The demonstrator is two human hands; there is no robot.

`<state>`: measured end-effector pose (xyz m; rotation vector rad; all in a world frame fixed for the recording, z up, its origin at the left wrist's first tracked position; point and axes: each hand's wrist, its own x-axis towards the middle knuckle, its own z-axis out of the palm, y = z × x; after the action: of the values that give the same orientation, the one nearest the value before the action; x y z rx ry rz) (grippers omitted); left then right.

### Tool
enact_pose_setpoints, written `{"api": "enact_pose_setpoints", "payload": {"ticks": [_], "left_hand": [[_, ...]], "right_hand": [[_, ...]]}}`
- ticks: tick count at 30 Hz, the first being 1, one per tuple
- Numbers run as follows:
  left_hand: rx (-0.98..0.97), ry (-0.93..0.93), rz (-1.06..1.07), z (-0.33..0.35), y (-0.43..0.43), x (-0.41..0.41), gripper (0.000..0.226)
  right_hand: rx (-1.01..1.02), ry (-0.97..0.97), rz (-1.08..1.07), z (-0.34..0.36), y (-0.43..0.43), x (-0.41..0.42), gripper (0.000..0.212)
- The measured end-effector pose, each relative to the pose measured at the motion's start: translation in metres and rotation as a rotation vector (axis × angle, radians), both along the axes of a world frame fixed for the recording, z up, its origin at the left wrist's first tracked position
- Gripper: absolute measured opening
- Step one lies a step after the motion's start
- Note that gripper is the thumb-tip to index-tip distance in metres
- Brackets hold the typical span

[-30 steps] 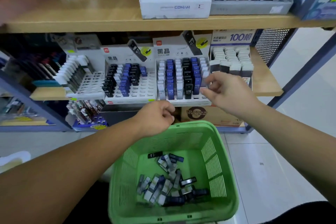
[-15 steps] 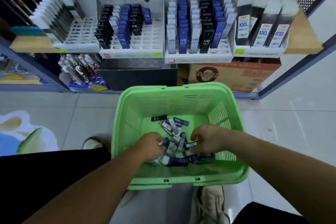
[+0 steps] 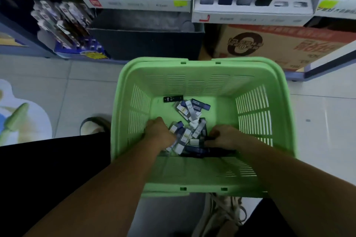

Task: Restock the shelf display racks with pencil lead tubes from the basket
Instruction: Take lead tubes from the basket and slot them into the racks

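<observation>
A green plastic basket (image 3: 273, 86) stands on the floor below me, with several pencil lead tubes (image 3: 189, 108) in black, blue and grey heaped on its bottom. One black tube (image 3: 172, 98) lies apart near the far wall. Both hands are down in the heap. My left hand (image 3: 159, 132) has its fingers curled into the tubes at the left side and grips some. My right hand (image 3: 225, 136) pinches a dark tube at the right side. The white display racks (image 3: 250, 11) with upright HB 0.7 tubes stand on the shelf above; the left rack (image 3: 134, 0) has many bare slots.
Under the shelf sit a dark bin (image 3: 146, 44) and a cardboard box (image 3: 279, 44). A blue rack of packaged items (image 3: 65, 31) leans at the left. My shoes (image 3: 223, 215) are just behind the basket on the tiled floor.
Both hands came down from the rack's front into the basket and now dig in the heap of tubes. My view has tilted down and closer to the basket.
</observation>
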<state>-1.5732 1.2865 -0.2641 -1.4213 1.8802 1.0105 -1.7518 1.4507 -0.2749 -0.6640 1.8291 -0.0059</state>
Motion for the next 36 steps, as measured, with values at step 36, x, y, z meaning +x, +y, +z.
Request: {"api": "enact_pose_setpoints", "payload": {"ticks": [36], "left_hand": [[0.329, 0.076, -0.141, -0.021, 0.024, 0.001, 0.075]], "right_hand": [[0.129, -0.278, -0.136, 0.006, 0.011, 0.023, 0.053]]}}
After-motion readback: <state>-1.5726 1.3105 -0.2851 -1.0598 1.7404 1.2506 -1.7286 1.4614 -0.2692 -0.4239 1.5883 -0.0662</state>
